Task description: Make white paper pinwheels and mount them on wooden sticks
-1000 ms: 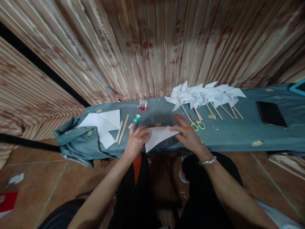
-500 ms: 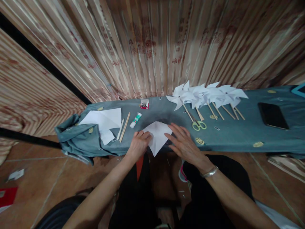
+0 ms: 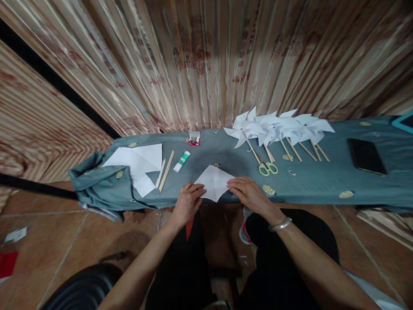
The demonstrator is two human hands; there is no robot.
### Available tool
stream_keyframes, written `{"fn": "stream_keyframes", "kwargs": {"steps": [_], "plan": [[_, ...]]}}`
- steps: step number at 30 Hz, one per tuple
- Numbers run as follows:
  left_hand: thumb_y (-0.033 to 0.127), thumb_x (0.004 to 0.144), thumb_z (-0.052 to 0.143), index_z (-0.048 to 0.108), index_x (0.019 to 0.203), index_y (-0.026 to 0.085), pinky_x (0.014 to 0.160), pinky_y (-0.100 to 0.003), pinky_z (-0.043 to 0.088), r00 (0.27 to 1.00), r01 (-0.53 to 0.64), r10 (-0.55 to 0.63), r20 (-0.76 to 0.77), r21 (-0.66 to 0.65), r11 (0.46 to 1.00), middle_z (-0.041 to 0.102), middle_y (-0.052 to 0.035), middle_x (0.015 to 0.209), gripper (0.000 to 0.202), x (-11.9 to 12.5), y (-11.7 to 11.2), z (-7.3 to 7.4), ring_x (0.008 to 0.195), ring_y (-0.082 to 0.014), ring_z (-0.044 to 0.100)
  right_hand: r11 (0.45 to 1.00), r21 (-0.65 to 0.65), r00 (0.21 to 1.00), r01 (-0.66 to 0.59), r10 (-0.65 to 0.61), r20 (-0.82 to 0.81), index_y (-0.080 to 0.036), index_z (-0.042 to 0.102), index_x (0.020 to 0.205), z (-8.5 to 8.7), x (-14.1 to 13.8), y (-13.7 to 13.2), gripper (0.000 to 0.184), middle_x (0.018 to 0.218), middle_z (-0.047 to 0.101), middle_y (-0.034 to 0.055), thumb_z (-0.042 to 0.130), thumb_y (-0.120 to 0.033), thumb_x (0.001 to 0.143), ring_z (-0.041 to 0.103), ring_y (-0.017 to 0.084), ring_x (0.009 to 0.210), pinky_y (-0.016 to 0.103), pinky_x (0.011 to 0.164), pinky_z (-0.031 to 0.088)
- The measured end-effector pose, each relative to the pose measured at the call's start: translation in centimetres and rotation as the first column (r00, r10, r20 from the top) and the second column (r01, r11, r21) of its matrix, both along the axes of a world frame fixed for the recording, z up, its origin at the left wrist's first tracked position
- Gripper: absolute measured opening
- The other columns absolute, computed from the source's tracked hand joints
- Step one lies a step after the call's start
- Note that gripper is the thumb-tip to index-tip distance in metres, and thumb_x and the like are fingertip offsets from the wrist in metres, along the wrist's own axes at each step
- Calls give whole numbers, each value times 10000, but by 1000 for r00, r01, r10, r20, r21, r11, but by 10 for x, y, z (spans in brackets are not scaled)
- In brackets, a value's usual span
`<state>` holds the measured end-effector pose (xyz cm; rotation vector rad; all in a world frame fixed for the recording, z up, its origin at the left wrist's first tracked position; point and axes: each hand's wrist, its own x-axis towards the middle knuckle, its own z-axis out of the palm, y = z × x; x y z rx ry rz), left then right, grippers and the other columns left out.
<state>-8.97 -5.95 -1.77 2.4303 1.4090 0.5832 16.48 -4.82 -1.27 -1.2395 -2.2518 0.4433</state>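
Observation:
A creased square of white paper (image 3: 214, 183) is held at the table's front edge, one corner pointing toward me. My left hand (image 3: 189, 200) pinches its left corner, and my right hand (image 3: 247, 193) pinches the right corner. Beyond the paper to the left lie a glue stick (image 3: 181, 161), two wooden sticks (image 3: 167, 171) and a white pencil-like stick (image 3: 160, 173). A small open red-and-white box (image 3: 194, 138) holds tiny metallic pieces. Green-handled scissors (image 3: 268, 168) rest to the right of my right hand.
Several white paper pinwheels (image 3: 277, 128) on wooden sticks lie overlapping at the back right. A black phone (image 3: 367, 156) is farther right, near a blue-edged object (image 3: 403, 123). White paper sheets (image 3: 146, 158) lie on the left of the cloth-covered table (image 3: 316, 185). A curtain (image 3: 206, 64) hangs behind.
The paper has opened out and its near corner has drawn back from me. My right hand's spread fingers have closed on the right corner. The view has shifted slightly.

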Motion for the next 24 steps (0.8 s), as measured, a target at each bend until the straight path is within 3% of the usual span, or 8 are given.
{"fn": "stream_keyframes", "kwargs": {"steps": [3,8,12,14,16,18,21,24], "plan": [[225,910,518,713,1011,193,910,-411,463,988,-39,46,148,-48,998,698,-80,1114,222,-3,2,-5,1017,-228,598,992,-124,998,37,-42,-43,-213,709,921,-1,0,8,186,975,740,59,526,-247,923,655,217,927,356,859,458],[320,933,481,731,888,164,866,-357,503,956,-99,119,269,-90,991,728,-93,967,298,-4,9,-6,919,-219,653,949,-258,977,182,-204,-60,-195,705,862,0,-5,20,195,864,736,56,545,-298,901,669,215,824,309,745,464],[300,940,457,711,892,138,841,-322,528,935,-167,198,295,-127,978,719,-107,966,305,-5,15,-6,890,-205,677,928,-248,956,277,-293,-26,-186,709,825,-3,-10,26,185,916,735,72,573,-300,877,669,227,868,333,797,471],[256,931,469,669,1058,121,893,-354,522,935,-228,234,266,-53,972,685,-137,1115,272,-2,16,-4,994,-223,660,926,-200,944,321,-331,-17,-178,711,793,-7,-11,28,155,1058,716,103,608,-280,849,646,248,999,363,900,454],[201,924,462,566,1243,124,979,-419,480,953,-252,229,197,102,962,580,-169,1315,344,6,12,-1,1167,-254,581,922,-169,935,349,-355,-7,-175,713,764,-10,-12,30,140,1149,686,123,633,-270,828,618,264,1082,389,966,429],[148,928,425,506,1310,152,1049,-472,416,988,-150,138,66,250,957,490,-162,1422,391,18,5,1,1315,-270,455,919,-163,931,360,-364,3,-180,713,747,-12,-13,31,137,1147,686,123,641,-269,821,619,264,1080,403,978,429],[110,924,402,436,1370,164,1131,-496,315,990,82,-45,-136,278,957,469,-128,1454,451,35,-6,-2,1430,-257,289,915,-152,927,372,-375,12,-184,709,729,-14,-14,32,130,1129,691,119,646,-262,811,626,262,1062,409,967,440],[207,903,504,367,1410,104,1151,-534,261,973,79,-28,-229,217,973,363,-177,1516,536,43,-9,-10,1455,-312,207,918,-136,928,372,-372,19,-186,702,712,-15,-14,32,143,1132,689,116,641,-266,813,626,259,1051,405,956,445]]}}
